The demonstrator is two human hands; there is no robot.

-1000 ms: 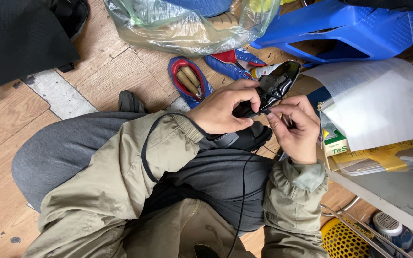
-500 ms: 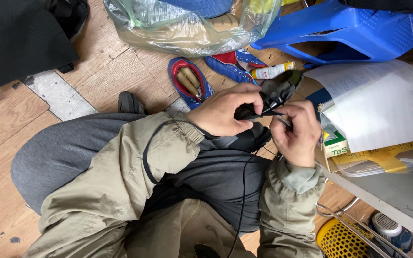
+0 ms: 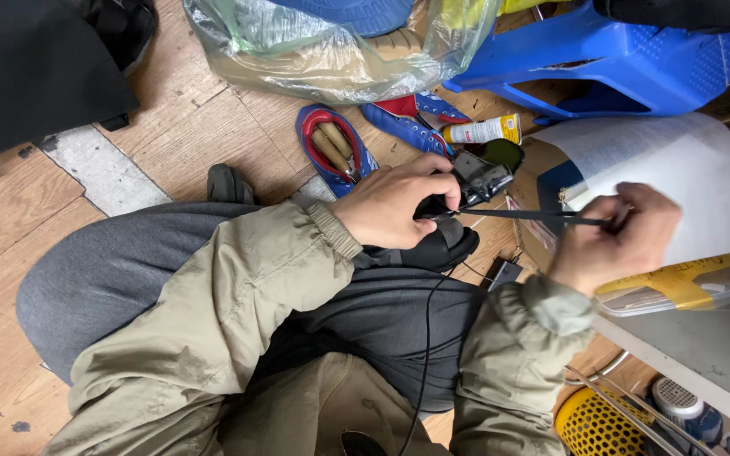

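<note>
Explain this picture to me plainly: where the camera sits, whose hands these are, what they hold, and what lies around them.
The camera sits on a person's head and looks down at their lap as they sit on a wooden floor. The left hand has its grip on a small black shiny object. The right hand pinches a thin black strip stretched taut between both hands. Around them lie a blue and red shoe, a small yellow-capped tube, a clear plastic bag, a blue plastic stool and a white sheet.
</note>
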